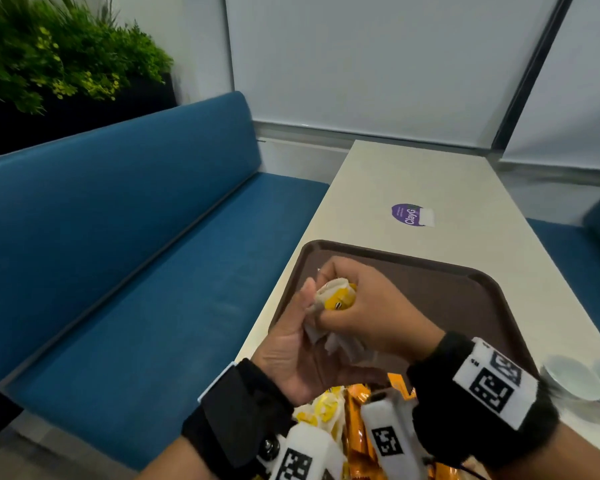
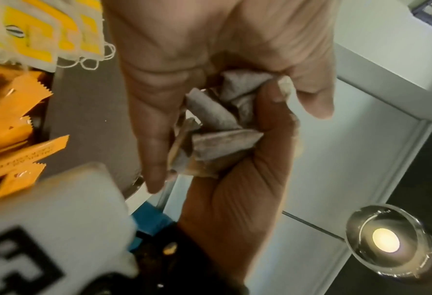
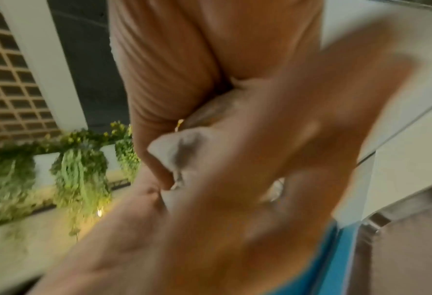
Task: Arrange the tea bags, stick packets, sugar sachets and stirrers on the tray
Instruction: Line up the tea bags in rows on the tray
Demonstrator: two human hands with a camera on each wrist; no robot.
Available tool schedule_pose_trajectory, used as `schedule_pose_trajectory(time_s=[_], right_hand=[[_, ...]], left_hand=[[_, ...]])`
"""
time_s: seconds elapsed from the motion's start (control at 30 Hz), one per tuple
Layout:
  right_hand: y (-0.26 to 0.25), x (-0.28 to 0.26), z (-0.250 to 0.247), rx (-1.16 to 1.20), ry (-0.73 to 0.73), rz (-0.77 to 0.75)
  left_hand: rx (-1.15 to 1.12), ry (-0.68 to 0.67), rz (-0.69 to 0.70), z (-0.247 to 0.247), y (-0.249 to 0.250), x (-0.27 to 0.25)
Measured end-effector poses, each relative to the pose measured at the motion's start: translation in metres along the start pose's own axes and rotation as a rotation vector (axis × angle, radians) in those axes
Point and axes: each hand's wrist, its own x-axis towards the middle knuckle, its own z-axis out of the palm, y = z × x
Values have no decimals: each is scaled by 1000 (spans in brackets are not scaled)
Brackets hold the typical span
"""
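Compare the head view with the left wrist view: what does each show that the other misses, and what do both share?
Only the head view shows the blue padded bench, the green plant, the purple round sticker and the far rim of the brown plastic tray.

Only the left wrist view shows a round ceiling lamp and the tea bags' white strings.

Both show the left hand and right hand gripping a bunch of yellow-tagged tea bags, plus orange stick packets lying below.

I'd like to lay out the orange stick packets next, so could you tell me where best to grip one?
Probably pinch a serrated end of one of the orange stick packets, coming from the bare tray side: in the left wrist view, those flat ends fan out free there.
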Motion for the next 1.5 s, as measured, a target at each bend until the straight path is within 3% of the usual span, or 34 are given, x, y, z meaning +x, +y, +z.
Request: schedule_pose_trajectory(time_s=[0.17,0.33,0.53,0.7,0.77,1.0,1.13,1.37,1.5], right_hand=[[16,-10,6,-177,-20,-81],[22,-19,0,-246,-72,-36],[24,-28,-11,-24,-80,-3],[32,-39,-15,50,39,-43],[33,-42,-21,43,47,-65],[30,-38,-41,-39,-173,-46],[31,-36,-42,-16,-172,-52],[31,-30,-42,251,-169,5],[30,-28,-40,152,-178,52]], left_hand=[[-64,191,-4,1,-7,4],[-77,247,-25,-1,-14,6],[-8,273,-37,-4,-18,4],[21,328,-56,-6,-18,5],[45,328,-49,-7,-17,5],[183,250,-93,-16,-18,3],[170,253,-117,-17,-19,4],[67,280,-164,-25,-19,9],[69,301,-143,-24,-19,9]])
